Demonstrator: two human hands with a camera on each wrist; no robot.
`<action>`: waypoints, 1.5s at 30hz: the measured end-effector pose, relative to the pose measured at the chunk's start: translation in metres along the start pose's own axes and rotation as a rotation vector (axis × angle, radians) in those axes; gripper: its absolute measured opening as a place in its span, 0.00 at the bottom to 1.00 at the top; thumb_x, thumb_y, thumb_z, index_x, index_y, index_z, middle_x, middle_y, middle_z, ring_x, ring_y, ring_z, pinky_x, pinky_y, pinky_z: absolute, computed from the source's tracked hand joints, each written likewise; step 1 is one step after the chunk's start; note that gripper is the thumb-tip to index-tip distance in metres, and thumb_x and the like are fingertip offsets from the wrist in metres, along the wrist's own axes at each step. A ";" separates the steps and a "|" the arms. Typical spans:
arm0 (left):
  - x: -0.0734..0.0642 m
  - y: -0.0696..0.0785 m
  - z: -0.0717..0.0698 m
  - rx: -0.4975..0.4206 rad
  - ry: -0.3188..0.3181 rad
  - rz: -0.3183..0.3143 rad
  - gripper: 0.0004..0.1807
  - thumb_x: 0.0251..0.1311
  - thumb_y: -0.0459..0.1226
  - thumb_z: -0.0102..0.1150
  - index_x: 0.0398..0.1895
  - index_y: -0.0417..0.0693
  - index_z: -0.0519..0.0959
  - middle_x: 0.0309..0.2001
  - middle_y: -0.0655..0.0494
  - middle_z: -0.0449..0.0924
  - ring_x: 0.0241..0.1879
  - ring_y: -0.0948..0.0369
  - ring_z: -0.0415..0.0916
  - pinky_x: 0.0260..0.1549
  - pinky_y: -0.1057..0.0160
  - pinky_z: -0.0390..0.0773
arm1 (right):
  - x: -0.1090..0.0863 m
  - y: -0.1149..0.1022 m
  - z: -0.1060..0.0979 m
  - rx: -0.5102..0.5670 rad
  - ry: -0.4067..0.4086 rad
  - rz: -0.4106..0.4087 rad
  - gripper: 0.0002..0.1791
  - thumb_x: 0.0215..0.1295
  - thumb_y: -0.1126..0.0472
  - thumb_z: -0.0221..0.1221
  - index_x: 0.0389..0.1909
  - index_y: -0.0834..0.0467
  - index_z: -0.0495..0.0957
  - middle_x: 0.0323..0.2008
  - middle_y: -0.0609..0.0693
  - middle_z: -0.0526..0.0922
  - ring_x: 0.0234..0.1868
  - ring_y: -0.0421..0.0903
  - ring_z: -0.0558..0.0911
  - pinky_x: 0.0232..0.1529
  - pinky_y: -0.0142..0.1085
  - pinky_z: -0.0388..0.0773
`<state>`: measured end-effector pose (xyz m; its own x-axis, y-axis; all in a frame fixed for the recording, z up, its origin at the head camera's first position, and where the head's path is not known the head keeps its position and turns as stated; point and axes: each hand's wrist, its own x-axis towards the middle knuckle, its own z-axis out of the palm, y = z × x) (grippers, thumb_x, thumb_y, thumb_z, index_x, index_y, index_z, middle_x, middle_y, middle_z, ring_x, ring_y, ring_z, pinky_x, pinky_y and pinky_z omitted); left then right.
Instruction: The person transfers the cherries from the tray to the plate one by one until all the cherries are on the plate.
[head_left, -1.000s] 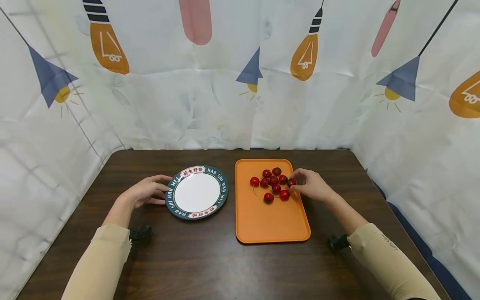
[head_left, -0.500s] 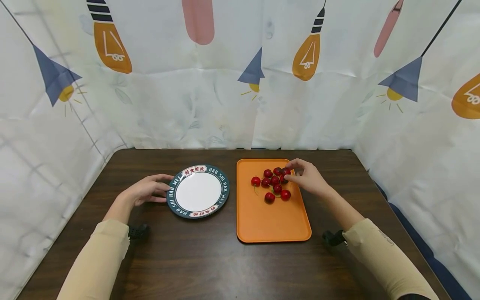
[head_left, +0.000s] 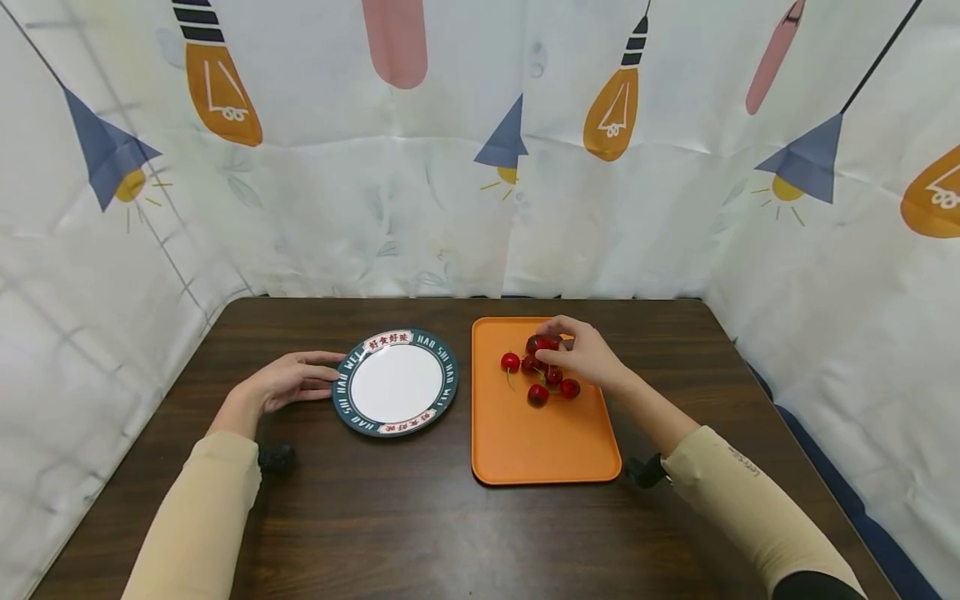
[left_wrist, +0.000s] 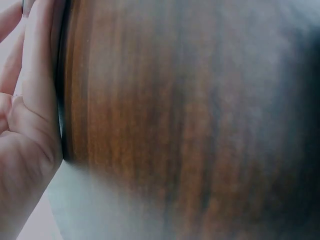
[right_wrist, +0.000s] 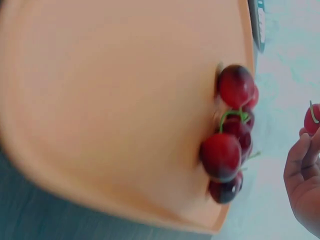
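Note:
My left hand point(head_left: 288, 382) rests at the left rim of a round plate point(head_left: 396, 383), white in the middle with a dark green lettered border. In the left wrist view, its fingers point(left_wrist: 37, 65) are stretched out, and most of the plate is out of that view. My right hand point(head_left: 585, 354) is over the upper part of an orange tray point(head_left: 543, 450). Between thumb and fingers it pinches a dark red cherry point(right_wrist: 312, 119) with a green stem, held above the tray. Several other cherries point(head_left: 537, 395) lie clustered on the tray, some hidden behind the hand.
The dark brown wooden table point(head_left: 390, 517) carries the plate on the left and the tray right of centre. Behind and beside it hangs a white curtain point(head_left: 420, 217) printed with bulbs and lamps.
My right hand has moved left across the tray, from the right side of the cherry cluster, with a cherry pinched in it. The left hand and plate have hardly moved.

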<state>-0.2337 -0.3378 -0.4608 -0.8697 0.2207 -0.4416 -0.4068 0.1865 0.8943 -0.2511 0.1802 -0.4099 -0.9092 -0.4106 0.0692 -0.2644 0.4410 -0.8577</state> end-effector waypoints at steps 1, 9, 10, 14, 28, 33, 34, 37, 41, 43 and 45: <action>0.000 0.000 0.000 -0.008 -0.001 -0.001 0.38 0.69 0.36 0.66 0.78 0.37 0.60 0.61 0.44 0.72 0.49 0.56 0.82 0.54 0.56 0.82 | 0.001 -0.001 0.002 0.010 -0.004 -0.007 0.18 0.68 0.58 0.68 0.56 0.57 0.79 0.55 0.54 0.81 0.40 0.53 0.79 0.37 0.34 0.78; 0.000 0.000 -0.003 -0.026 -0.019 0.001 0.38 0.69 0.35 0.65 0.78 0.36 0.60 0.60 0.45 0.73 0.48 0.58 0.83 0.54 0.57 0.82 | 0.012 -0.008 0.024 0.050 -0.036 -0.013 0.17 0.67 0.56 0.69 0.55 0.53 0.79 0.53 0.49 0.81 0.24 0.49 0.73 0.26 0.35 0.76; 0.000 -0.001 -0.002 -0.022 -0.021 0.001 0.38 0.70 0.35 0.65 0.78 0.35 0.60 0.60 0.44 0.73 0.48 0.58 0.83 0.54 0.57 0.82 | 0.013 -0.009 0.027 0.048 -0.038 -0.011 0.17 0.67 0.56 0.69 0.55 0.53 0.79 0.53 0.49 0.82 0.25 0.49 0.74 0.26 0.35 0.77; 0.002 -0.002 -0.001 -0.010 -0.030 0.005 0.37 0.70 0.35 0.64 0.78 0.35 0.60 0.61 0.43 0.72 0.49 0.57 0.83 0.54 0.56 0.82 | 0.019 -0.011 0.041 0.040 -0.040 0.003 0.18 0.66 0.57 0.70 0.54 0.54 0.80 0.52 0.49 0.82 0.23 0.49 0.73 0.25 0.35 0.75; -0.001 -0.002 0.000 -0.029 -0.031 -0.019 0.37 0.71 0.34 0.63 0.78 0.36 0.59 0.62 0.44 0.72 0.49 0.56 0.83 0.54 0.55 0.82 | 0.044 -0.023 0.086 0.032 -0.076 -0.018 0.18 0.66 0.59 0.70 0.54 0.56 0.80 0.50 0.49 0.82 0.21 0.50 0.72 0.29 0.36 0.80; 0.000 0.001 0.001 -0.039 -0.038 -0.009 0.37 0.71 0.35 0.63 0.78 0.35 0.60 0.62 0.45 0.72 0.49 0.56 0.83 0.54 0.55 0.82 | 0.049 -0.028 0.098 0.022 -0.089 -0.027 0.18 0.66 0.60 0.70 0.54 0.55 0.79 0.50 0.49 0.81 0.27 0.50 0.76 0.32 0.35 0.82; 0.000 0.001 0.001 -0.042 -0.037 -0.013 0.37 0.71 0.35 0.63 0.78 0.36 0.60 0.62 0.45 0.72 0.49 0.56 0.84 0.54 0.55 0.82 | 0.049 -0.029 0.101 0.017 -0.094 -0.030 0.18 0.66 0.59 0.70 0.54 0.54 0.79 0.50 0.49 0.81 0.30 0.51 0.77 0.33 0.36 0.83; -0.001 0.000 0.000 -0.053 -0.035 -0.020 0.37 0.70 0.35 0.64 0.78 0.36 0.60 0.62 0.45 0.72 0.49 0.56 0.84 0.54 0.55 0.82 | 0.053 -0.033 0.108 -0.002 -0.112 -0.046 0.17 0.65 0.59 0.70 0.53 0.54 0.80 0.48 0.47 0.81 0.42 0.53 0.79 0.42 0.37 0.82; -0.002 -0.001 0.000 -0.064 -0.030 -0.019 0.37 0.70 0.35 0.63 0.78 0.36 0.60 0.60 0.48 0.74 0.49 0.56 0.84 0.54 0.55 0.82 | 0.057 -0.035 0.118 -0.014 -0.123 -0.052 0.16 0.65 0.58 0.70 0.52 0.54 0.80 0.46 0.46 0.82 0.47 0.52 0.78 0.44 0.35 0.79; -0.001 0.001 0.000 -0.060 -0.037 -0.013 0.37 0.71 0.35 0.63 0.78 0.35 0.60 0.59 0.49 0.75 0.49 0.56 0.84 0.54 0.55 0.82 | 0.058 -0.035 0.122 -0.018 -0.122 -0.046 0.17 0.65 0.58 0.70 0.52 0.55 0.80 0.46 0.47 0.82 0.43 0.51 0.79 0.40 0.35 0.80; 0.000 0.002 0.002 -0.058 -0.033 -0.014 0.36 0.70 0.34 0.63 0.77 0.35 0.61 0.59 0.49 0.75 0.48 0.57 0.84 0.54 0.56 0.82 | 0.059 -0.034 0.125 -0.022 -0.123 -0.037 0.17 0.64 0.59 0.71 0.52 0.55 0.79 0.47 0.48 0.83 0.40 0.49 0.78 0.36 0.32 0.80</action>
<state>-0.2343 -0.3359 -0.4597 -0.8543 0.2505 -0.4554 -0.4353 0.1338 0.8903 -0.2551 0.0411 -0.4401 -0.8529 -0.5208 0.0360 -0.3050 0.4411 -0.8440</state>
